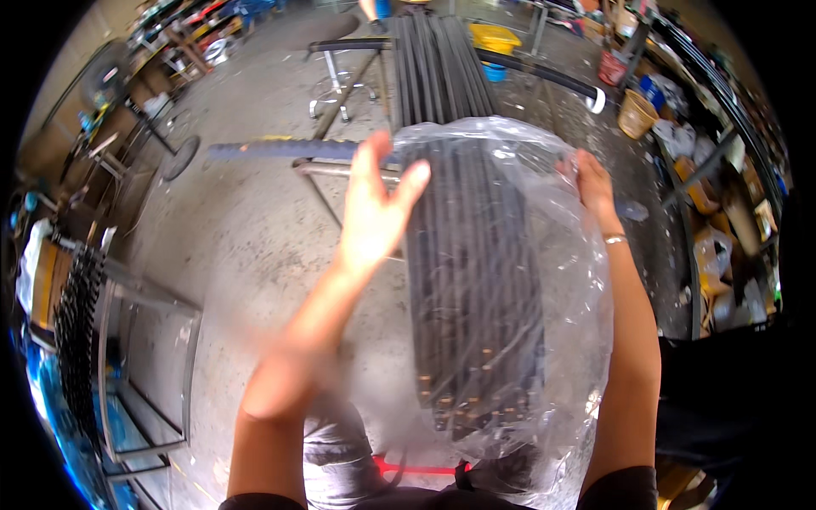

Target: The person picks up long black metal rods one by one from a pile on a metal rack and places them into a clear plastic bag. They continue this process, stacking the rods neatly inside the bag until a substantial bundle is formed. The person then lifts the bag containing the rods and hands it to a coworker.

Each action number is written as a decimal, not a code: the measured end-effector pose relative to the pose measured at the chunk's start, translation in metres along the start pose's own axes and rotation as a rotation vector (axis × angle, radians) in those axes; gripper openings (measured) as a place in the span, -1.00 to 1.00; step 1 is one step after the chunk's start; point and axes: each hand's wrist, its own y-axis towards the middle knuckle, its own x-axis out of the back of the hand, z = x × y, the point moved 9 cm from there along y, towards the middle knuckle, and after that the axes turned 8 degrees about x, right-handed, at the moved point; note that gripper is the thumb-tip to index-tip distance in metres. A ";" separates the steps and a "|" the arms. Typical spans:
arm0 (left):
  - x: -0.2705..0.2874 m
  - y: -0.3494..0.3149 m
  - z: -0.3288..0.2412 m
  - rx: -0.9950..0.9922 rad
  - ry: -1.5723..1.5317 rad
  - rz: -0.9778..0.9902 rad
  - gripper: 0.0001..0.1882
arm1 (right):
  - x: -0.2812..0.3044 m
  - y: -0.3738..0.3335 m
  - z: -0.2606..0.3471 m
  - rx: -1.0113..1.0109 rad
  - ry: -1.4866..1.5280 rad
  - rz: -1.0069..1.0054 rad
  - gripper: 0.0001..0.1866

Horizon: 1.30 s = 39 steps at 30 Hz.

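A bundle of long black bars or tubes (442, 68) stretches away from me over a metal stand. Its near end lies inside a large clear plastic bag (571, 323), with small copper-coloured spots showing at the tips. My right hand (595, 183) is closed on the bag's edge at the right of its mouth. On the other side, my left hand (378, 204) is held up beside the bundle, thumb and fingers apart, close to the bag's left edge. I see nothing in it. A blurred smear crosses my left forearm and hides part of it.
Padded crossbars (289, 150) of the stand reach out at both sides. A stool (340, 85) and a floor fan (178, 157) stand at the left. Nearer, there is a metal frame (191, 365). Cluttered shelves and a tan bucket (637, 115) line the right; a person's arm (369, 10) shows far off.
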 end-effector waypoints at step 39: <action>-0.025 -0.153 0.050 0.631 -0.981 0.216 0.03 | 0.136 -0.284 -0.018 -0.365 -0.065 -0.177 -0.69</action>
